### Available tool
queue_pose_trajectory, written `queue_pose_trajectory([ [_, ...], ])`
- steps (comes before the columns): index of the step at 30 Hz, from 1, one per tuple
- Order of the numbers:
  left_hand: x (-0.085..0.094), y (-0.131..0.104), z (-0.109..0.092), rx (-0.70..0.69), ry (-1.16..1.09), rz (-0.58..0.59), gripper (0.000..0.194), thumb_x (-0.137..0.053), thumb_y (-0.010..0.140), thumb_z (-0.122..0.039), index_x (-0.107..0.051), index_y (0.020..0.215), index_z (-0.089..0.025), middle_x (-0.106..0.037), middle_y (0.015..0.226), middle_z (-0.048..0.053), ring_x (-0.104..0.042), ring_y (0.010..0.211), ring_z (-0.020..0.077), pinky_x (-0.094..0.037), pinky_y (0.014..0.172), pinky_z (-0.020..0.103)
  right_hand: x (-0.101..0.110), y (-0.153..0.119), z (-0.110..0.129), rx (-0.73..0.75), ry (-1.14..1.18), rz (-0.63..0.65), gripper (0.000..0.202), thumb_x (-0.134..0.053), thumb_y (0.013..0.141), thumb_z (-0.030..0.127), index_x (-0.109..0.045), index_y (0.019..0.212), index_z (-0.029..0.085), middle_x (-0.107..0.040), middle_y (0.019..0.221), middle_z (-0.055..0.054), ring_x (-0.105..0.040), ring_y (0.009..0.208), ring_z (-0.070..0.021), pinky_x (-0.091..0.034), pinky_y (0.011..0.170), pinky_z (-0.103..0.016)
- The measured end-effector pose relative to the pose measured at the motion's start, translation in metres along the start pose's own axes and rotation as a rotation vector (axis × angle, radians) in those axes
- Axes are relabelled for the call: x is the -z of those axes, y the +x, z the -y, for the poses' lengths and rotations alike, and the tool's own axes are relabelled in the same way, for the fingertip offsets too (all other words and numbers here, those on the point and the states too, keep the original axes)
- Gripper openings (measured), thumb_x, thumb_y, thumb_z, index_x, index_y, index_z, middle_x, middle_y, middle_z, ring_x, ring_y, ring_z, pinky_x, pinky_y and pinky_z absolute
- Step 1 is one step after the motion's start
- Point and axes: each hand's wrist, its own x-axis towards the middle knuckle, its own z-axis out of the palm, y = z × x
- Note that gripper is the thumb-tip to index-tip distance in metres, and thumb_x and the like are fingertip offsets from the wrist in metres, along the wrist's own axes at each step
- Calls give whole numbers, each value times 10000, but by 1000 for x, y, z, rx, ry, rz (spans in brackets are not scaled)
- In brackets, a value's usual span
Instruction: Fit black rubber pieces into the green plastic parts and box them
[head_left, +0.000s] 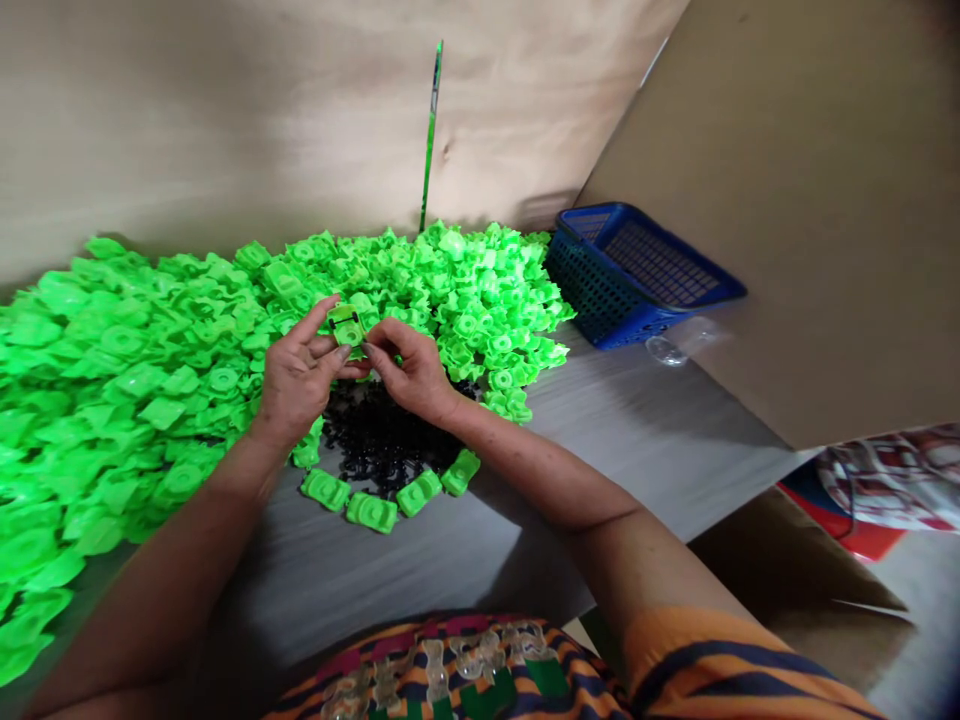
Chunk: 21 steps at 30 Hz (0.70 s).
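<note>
My left hand (298,380) holds a green toy car body (349,336) between thumb and fingers, its underside toward me. A black axle piece (345,320) lies across its far end. My right hand (414,370) is closed at the near right edge of the same body, thumb and finger pinched there; anything small between them is hidden. Below both hands spreads a pile of small black parts (375,440). Several green car bodies (372,511) form a curved row along the pile's near side.
A large heap of green car bodies (135,370) covers the left and back of the grey table (600,420). A blue basket (645,270) stands at the back right beside clear plastic pieces (666,350). A thin green strip (430,140) rises against the back panel.
</note>
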Motion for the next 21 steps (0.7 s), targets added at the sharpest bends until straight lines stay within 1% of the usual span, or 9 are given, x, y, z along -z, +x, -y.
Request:
queue_pose_trajectory([
  [3,1,2,4,47,-17,-29,766,-860,698,-220,-667,1437,-163,-437,565,-129,-620,532,112,-693,665,297,-1,0,0,-13,6,22,153,-535,1012,267,-495,867,238,-562,789,16,-531,750,-141,-469,734,-277],
  [6,3,5,7,97,-51,-68,678,-827,710,-213,-692,1372,-160,-486,570,-122,-649,544,123,-698,669,325,-1,-1,0,-49,-25,57,125,-589,997,285,-515,909,236,-591,831,8,-542,770,-141,-468,715,-268],
  [8,3,6,8,120,-94,-91,647,-817,705,-200,-692,1339,-170,-533,581,-116,-681,563,137,-707,685,355,-1,0,0,-64,-49,45,126,-624,988,311,-531,953,234,-608,874,-1,-551,793,-145,-464,704,-265],
  [11,3,7,9,152,-160,-102,673,-817,688,-175,-660,1343,-167,-567,575,-117,-732,594,172,-714,693,380,1,2,-3,-75,-95,-5,123,-616,996,317,-530,969,232,-613,895,-7,-554,810,-149,-459,714,-273],
  [15,2,6,8,184,-190,-106,729,-863,712,-241,-604,1388,-146,-671,668,-70,-788,638,219,-702,634,353,12,10,-11,-47,-210,-46,103,-587,964,219,-516,889,231,-610,876,-18,-546,826,-167,-457,787,-310],
  [17,2,6,9,179,-171,-101,732,-902,717,-265,-613,1382,-168,-666,672,-74,-791,632,214,-688,598,312,21,16,-13,-30,-298,-39,92,-563,942,169,-540,872,224,-619,878,-33,-547,852,-187,-454,829,-332],
  [19,3,7,10,167,-153,-100,738,-934,694,-240,-637,1367,-186,-660,673,-80,-783,615,199,-670,564,275,32,21,-12,-34,-407,13,116,-538,932,130,-584,866,213,-633,872,-50,-547,857,-204,-441,835,-340],
  [21,4,7,11,158,-145,-105,746,-940,677,-205,-653,1365,-186,-679,700,-67,-777,610,193,-661,543,261,42,25,-9,-66,-523,147,163,-526,936,107,-634,857,200,-654,853,-62,-553,830,-210,-417,797,-331],
])
